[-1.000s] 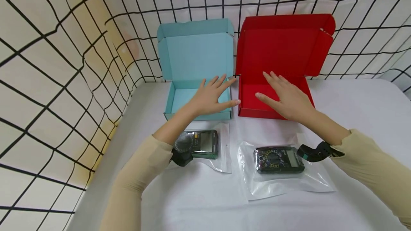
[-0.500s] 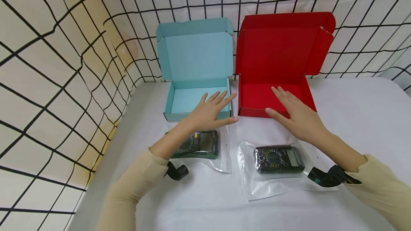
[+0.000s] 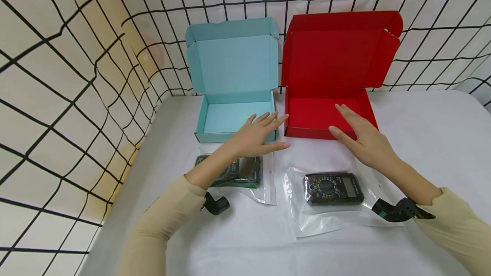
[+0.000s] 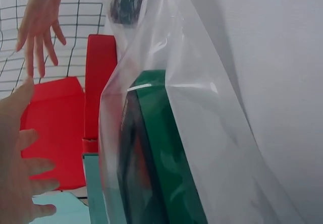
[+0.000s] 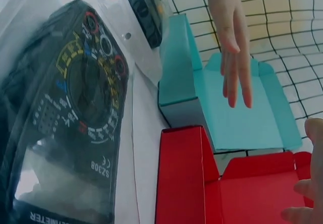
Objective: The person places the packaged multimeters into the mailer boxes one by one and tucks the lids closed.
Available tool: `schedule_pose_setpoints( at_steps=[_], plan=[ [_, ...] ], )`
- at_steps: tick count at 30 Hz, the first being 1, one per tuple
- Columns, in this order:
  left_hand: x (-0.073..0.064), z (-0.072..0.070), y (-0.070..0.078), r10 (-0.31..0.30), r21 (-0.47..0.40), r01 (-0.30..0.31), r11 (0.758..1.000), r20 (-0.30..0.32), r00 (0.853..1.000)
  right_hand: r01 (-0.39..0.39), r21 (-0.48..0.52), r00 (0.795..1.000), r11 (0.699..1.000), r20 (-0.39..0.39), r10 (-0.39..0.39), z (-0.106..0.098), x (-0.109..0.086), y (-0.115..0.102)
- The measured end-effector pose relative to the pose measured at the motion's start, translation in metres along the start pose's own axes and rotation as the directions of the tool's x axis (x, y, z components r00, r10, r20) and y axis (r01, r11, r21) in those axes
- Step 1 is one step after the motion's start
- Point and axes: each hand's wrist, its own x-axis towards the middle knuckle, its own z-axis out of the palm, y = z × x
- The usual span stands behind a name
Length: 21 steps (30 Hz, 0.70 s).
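My left hand (image 3: 255, 137) hovers with spread fingers over the front edge of the light blue box (image 3: 234, 114), holding nothing. Below that forearm, partly covered by it, lies a multimeter (image 3: 249, 171) in a clear plastic bag; its green side shows in the left wrist view. My right hand (image 3: 366, 142), fingers straight, is held above the front right of the red box (image 3: 314, 114) and grips nothing. Nearer me, a second multimeter (image 3: 333, 188) lies in its own clear bag (image 3: 307, 222). The right wrist view shows its dial (image 5: 91, 90) and screen close up.
Both boxes stand side by side with raised lids, the light blue lid (image 3: 234, 63) and the red lid (image 3: 341, 58). Black wire grid panels (image 3: 264, 1) rise behind and at the left. A white cloth (image 3: 245, 242) covers the table.
Both hands have drawn back toward me from over the boxes, the right one also shifting right. Boxes and bagged multimeters have stayed in place.
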Motion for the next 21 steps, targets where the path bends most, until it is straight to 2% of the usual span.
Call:
schedule_pose_setpoints(
  at_steps=[7,15,21],
  plan=[
    [0.004,0.003,0.004,0.006,0.003,-0.006,1.000,0.035,0.999,-0.002,0.001,0.999,1.000,-0.032,0.002,0.001,0.003,0.010],
    [0.012,0.005,0.011,0.053,0.012,-0.054,0.998,0.056,0.997,0.011,-0.030,0.999,0.999,-0.045,-0.013,0.002,0.003,0.028],
    [0.018,0.009,0.015,0.077,0.003,-0.077,0.997,0.062,0.995,0.024,0.008,0.992,1.000,-0.124,-0.023,0.002,0.004,0.040]
  ],
)
